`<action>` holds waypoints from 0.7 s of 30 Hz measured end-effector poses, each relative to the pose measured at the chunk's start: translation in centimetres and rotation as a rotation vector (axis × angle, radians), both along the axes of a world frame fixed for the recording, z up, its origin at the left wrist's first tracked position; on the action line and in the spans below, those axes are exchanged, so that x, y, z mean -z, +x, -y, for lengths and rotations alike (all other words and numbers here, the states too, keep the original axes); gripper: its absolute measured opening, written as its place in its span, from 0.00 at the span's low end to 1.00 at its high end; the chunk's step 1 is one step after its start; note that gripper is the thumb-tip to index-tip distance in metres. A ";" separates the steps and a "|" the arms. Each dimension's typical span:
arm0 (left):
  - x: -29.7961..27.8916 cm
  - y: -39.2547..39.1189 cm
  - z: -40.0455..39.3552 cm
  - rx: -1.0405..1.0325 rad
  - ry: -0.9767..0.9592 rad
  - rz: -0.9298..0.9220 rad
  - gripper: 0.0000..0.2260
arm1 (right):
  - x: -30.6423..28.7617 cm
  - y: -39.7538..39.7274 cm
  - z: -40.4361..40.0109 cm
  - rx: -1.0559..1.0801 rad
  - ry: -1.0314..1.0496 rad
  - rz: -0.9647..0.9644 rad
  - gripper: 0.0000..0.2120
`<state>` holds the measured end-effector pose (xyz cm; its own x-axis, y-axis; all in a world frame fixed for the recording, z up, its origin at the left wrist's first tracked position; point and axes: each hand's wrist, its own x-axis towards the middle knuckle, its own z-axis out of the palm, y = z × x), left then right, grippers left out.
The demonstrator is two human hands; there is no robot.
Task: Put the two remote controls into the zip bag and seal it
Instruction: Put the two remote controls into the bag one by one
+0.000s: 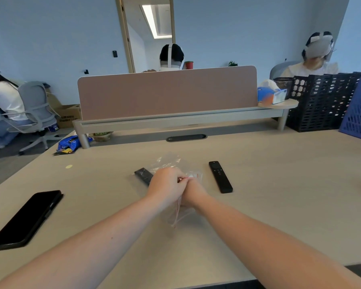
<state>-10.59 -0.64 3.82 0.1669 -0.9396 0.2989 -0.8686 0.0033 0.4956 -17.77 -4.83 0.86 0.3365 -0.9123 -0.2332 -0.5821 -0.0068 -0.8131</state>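
Note:
A clear zip bag (pixel 168 163) with a red seal strip is held above the middle of the desk. My left hand (pixel 166 185) and my right hand (pixel 193 192) are pressed together at its mouth, both pinching the strip. One black remote control (pixel 220 176) lies flat on the desk just right of my hands. The other black remote control (pixel 143 175) lies to the left, partly hidden behind my left hand and the bag's plastic. Whether that remote is inside the bag or under it, I cannot tell.
A black phone (pixel 27 217) lies face down at the left. A pink divider screen (pixel 167 92) crosses the back of the desk (pixel 279 184). Black and blue crates (pixel 325 101) stand at the far right, a blue snack bag (pixel 70 143) at the far left. Other people sit beyond.

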 end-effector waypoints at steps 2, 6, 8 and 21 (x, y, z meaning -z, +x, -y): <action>-0.1 0.0 -0.1 -0.009 -0.002 0.019 0.08 | 0.1 -1.1 0.1 0.030 0.101 0.136 0.13; -0.2 0.6 -0.3 -0.044 -0.002 0.035 0.08 | 0.1 -4.6 1.1 0.093 -0.130 0.024 0.09; -0.1 0.9 -0.5 -0.055 0.001 0.029 0.08 | 0.3 -6.4 2.1 0.222 -0.316 -0.081 0.06; 0.1 2.0 0.4 -0.081 0.038 0.043 0.16 | 2.4 -8.5 6.1 0.323 -0.239 -0.494 0.16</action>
<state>-8.58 -1.02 3.70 0.2308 -0.9343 0.2715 -0.8857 -0.0862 0.4561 -26.22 -10.90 -1.52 -0.0597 -0.9959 -0.0683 -0.8910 0.0840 -0.4462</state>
